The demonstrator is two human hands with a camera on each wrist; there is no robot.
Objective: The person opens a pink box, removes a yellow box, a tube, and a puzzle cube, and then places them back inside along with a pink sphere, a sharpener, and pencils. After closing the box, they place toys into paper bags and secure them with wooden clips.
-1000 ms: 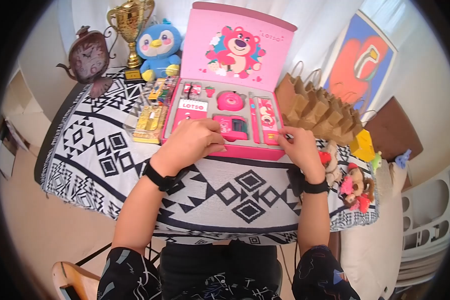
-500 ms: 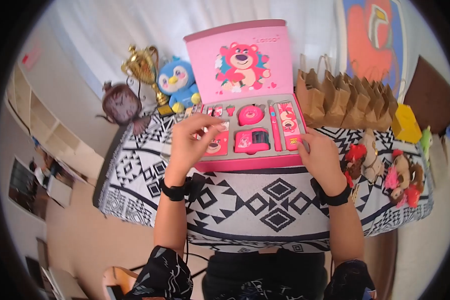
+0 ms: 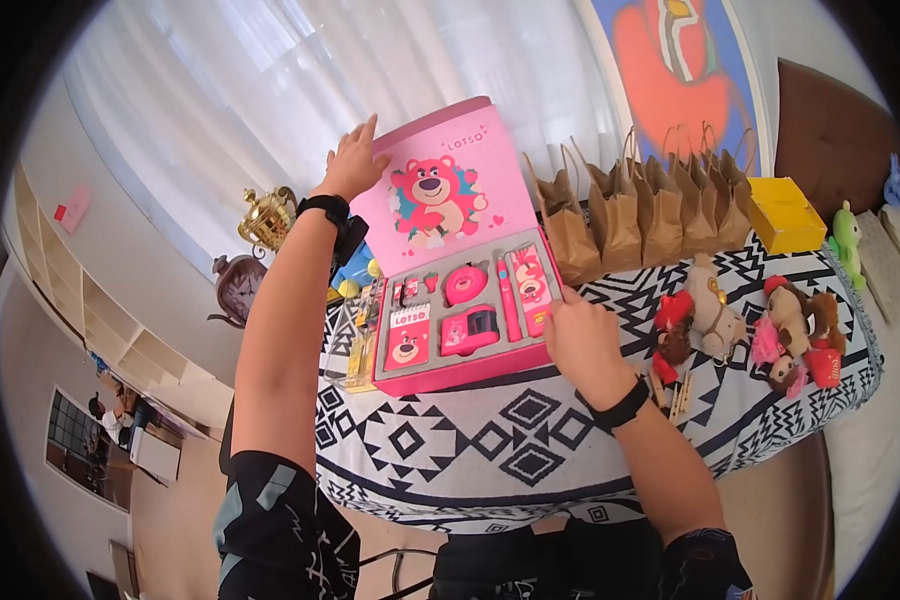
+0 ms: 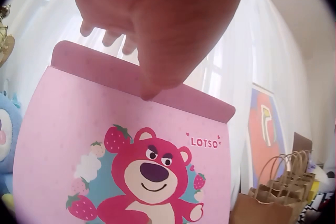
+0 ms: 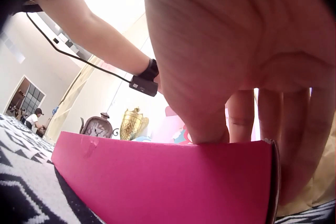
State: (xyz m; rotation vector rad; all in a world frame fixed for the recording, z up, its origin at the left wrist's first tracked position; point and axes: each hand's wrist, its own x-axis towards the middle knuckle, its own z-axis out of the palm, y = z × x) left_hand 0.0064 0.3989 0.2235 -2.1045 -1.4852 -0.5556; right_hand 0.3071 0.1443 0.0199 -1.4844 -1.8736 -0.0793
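Observation:
A pink gift box with a bear and "LOTSO" on its raised lid stands on the table. My left hand is at the top left of the lid, fingers spread and fairly straight, thumb overlapping the lid's flap in the left wrist view. With my right hand I grip the box's front right corner, thumb over the rim and fingers down the outer side. Fitted in the grey tray are a notebook, a round pink case, a pink sharpener, a pink pen and a bear-printed box.
Brown paper bags line up to the right, beside a yellow box. Small plush toys lie at the right on the patterned cloth. A gold trophy, a clock and a blue plush stand behind at left.
My left hand has gone from over the notebook up to the lid's top left. The right hand has stayed at the box's front right corner. The head view has shifted.

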